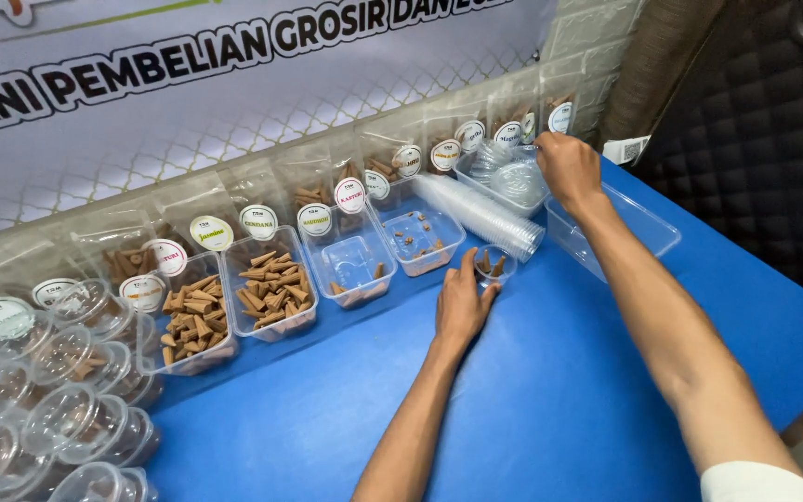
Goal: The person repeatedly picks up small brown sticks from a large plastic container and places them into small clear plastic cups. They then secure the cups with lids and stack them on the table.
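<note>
Small clear cup [493,265] with a few brown incense cones stands on the blue table [550,390], just below the lying stack of cups [485,216]. Our left hand [462,302] steadies it, fingers half curled around it. Our right hand [567,167] closes over the lids [513,178]; we should pinch only one lid.

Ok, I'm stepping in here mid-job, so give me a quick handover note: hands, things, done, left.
Left hand: steadies a small clear cup holding a few brown cones, on the blue table.
Right hand: reaching into the tray of clear lids; grip unclear.
Done: cup has cones in it.
Left: cup has no lid yet.
Filled, lidded cups sit far left.
</note>
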